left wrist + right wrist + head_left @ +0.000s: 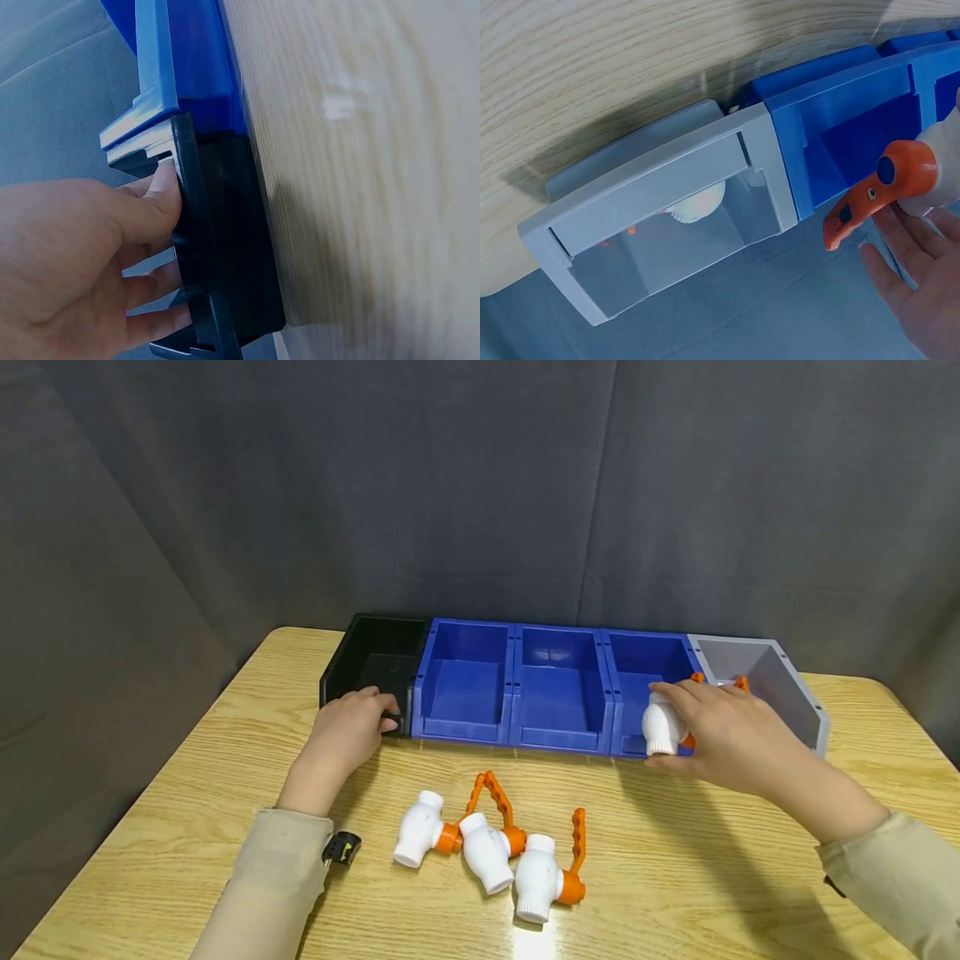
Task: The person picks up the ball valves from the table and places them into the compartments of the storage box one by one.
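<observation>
My right hand (pixel 723 735) grips a white ball valve (pixel 663 725) with an orange lever above the rightmost blue bin (pixel 628 656). The right wrist view shows that valve's orange lever (pixel 881 184) pointing away from the fingers. At the far left, my left hand (pixel 348 727) holds the front rim of the black bin (pixel 337 664); its thumb (pixel 166 191) lies on the rim near the corner. Three more ball valves lie on the table: a left one (pixel 420 828), a middle one (pixel 487 853) and a right one (pixel 537 877).
Two other blue bins, one on the left (pixel 468 689) and one in the middle (pixel 558 693), stand in the row. A grey bin (pixel 795 693) ends it on the right, with a white valve (pixel 699 204) inside. Dark curtain (pixel 480 493) hangs behind the wooden table (pixel 195 793).
</observation>
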Available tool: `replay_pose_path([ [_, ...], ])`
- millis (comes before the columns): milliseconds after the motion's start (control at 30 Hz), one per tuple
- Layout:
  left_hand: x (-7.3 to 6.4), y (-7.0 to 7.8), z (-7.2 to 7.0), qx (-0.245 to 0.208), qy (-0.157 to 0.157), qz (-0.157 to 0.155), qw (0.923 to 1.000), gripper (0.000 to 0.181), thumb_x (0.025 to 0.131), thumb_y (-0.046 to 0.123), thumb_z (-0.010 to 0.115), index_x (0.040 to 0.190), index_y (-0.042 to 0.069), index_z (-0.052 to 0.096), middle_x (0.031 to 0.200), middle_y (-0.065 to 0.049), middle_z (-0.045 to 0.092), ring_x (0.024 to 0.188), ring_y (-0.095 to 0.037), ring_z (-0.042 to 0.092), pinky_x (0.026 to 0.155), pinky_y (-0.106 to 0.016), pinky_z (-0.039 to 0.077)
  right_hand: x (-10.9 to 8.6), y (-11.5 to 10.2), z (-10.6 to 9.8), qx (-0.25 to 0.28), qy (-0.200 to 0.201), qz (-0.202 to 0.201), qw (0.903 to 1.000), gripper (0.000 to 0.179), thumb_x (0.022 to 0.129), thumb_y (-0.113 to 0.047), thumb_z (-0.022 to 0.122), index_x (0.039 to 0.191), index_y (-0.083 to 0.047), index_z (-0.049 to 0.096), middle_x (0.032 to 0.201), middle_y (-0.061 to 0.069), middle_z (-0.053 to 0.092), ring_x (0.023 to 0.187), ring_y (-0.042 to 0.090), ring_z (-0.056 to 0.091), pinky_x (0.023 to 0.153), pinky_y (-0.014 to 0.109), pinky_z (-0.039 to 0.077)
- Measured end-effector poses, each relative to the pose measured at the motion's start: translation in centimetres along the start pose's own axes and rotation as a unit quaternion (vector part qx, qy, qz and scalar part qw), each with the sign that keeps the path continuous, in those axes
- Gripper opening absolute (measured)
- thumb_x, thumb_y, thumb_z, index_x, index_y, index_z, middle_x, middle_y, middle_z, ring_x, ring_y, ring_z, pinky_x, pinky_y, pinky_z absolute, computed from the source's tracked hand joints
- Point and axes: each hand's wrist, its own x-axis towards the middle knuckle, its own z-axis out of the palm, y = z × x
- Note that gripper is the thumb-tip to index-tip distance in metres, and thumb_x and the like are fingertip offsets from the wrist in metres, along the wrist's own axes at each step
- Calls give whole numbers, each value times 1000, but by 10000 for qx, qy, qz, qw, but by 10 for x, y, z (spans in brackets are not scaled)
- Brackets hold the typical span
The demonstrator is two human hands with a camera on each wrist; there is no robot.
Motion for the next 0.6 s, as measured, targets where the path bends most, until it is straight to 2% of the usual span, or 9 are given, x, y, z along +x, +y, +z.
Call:
replay_pose_path([
  [267,0,0,0,-2,-40,-46,10000,13,93,17,69,103,8,74,92,-8,64,91,-34,65,79,-50,52,8,5,4,-8,84,139,9999,82,67,-48,87,128,0,58,109,16,65,90,35,63,74,53,50],
  [600,0,1,0,3,1,-7,10000,13,93,17,69,102,8,74,90,-8,64,90,-34,65,77,-49,53,18,9,8,-92,-164,216,9996,84,71,-50,85,131,0,57,114,19,64,93,40,64,79,55,51],
])
